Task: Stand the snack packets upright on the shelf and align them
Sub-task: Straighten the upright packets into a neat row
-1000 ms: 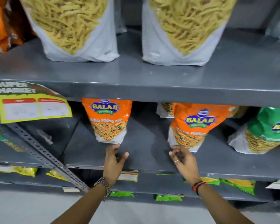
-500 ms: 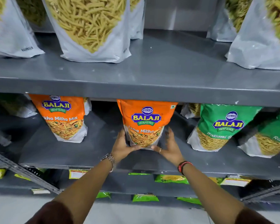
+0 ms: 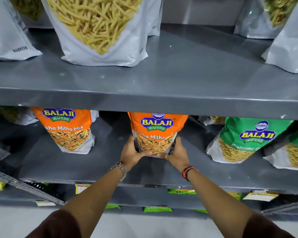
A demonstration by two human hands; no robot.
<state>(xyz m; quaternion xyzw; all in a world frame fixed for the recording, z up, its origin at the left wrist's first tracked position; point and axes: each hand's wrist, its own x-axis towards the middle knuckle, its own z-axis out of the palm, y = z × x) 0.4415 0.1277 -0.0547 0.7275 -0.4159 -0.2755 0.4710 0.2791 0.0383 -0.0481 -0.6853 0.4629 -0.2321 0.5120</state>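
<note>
An orange Balaji packet (image 3: 156,131) stands upright at the middle of the grey middle shelf (image 3: 76,169). My left hand (image 3: 130,152) cups its lower left side and my right hand (image 3: 176,152) cups its lower right side, thumbs meeting under its front bottom edge. Another orange packet (image 3: 67,129) stands upright to the left. A green Balaji packet (image 3: 243,140) stands to the right, leaning slightly, with a second green packet (image 3: 292,152) partly cut off at the far right. The packets' tops are hidden behind the upper shelf edge.
The upper shelf (image 3: 187,79) carries large white bags of yellow sev (image 3: 100,28) and others at both sides. More packets lie behind on the middle shelf. Green and yellow packets and price labels (image 3: 260,196) sit on the lower shelves. A slanted metal brace (image 3: 24,184) crosses lower left.
My view shifted right along the shelf. Both hands went from hovering open near the shelf front to closing around the bottom of the middle orange packet, now gripping it more tightly.
</note>
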